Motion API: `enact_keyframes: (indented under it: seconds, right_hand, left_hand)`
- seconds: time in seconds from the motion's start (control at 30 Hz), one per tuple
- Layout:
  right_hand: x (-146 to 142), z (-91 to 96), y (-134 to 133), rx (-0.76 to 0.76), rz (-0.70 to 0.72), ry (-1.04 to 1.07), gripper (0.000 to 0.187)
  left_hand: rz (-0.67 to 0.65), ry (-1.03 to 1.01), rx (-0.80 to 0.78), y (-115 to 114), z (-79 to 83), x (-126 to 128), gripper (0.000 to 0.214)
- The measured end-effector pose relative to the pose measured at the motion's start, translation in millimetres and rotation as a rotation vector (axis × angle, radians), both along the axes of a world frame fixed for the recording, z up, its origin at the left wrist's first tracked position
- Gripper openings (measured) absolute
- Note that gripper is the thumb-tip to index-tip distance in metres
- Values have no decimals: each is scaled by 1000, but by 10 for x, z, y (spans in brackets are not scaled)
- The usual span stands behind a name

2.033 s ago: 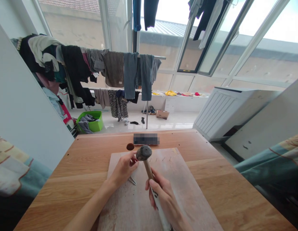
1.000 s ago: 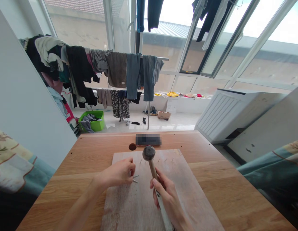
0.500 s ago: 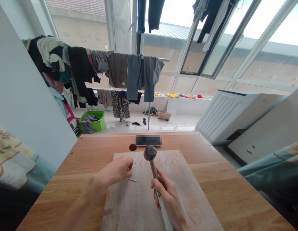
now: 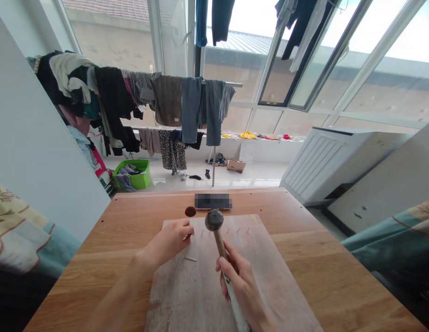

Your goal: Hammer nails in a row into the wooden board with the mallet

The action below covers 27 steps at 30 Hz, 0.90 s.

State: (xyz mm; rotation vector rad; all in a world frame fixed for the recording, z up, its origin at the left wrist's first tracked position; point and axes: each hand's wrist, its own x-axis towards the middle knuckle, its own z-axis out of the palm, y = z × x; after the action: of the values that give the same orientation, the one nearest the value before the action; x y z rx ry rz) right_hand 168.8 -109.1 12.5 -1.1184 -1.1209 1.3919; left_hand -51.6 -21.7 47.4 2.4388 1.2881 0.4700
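Note:
A wooden board (image 4: 214, 286) bears a row of thin nails (image 4: 238, 230) standing upright near its far edge. My left hand (image 4: 173, 240) is closed in a pinch at the left end of that row, on what looks like a nail mostly hidden by the fingers. Below it, a loose nail (image 4: 191, 259) lies flat on the board. Wrapped round the pale handle of a hammer (image 4: 214, 220) is my right hand (image 4: 238, 276). The dark round hammer head is raised over the board, just left of the middle of the row, and hides part of it.
The board lies on a wooden table (image 4: 325, 258). Beyond it are a round hole (image 4: 190, 211) and a dark, blurred-out flat object (image 4: 213, 201). Further off stand a clothes rack (image 4: 231, 85), a green tub (image 4: 141, 177) and a white cabinet (image 4: 311, 161).
My left hand has turned slightly, and its fingers have shifted a little at the same spot. The hammer stays raised in my right hand. The whole view has drifted slightly.

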Motion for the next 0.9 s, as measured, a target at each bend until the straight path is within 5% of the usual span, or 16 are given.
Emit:
enact_keyframes:
  seconds: [0.33, 0.47, 0.67, 0.9]
  right_hand:
    - [-30, 10, -3, 0, 41, 26, 56]
    - [-88, 26, -23, 12, 81, 33, 55]
    - [-130, 31, -35, 46, 193, -12, 49]
    - [-123, 0, -40, 41, 220, -46, 49]
  left_hand:
    - [94, -436, 3, 89, -479, 42, 19]
    - [117, -466, -40, 79, -488, 57, 30]
    - [131, -444, 1, 88, -483, 52, 14]
    - [117, -424, -54, 90, -462, 17, 30]
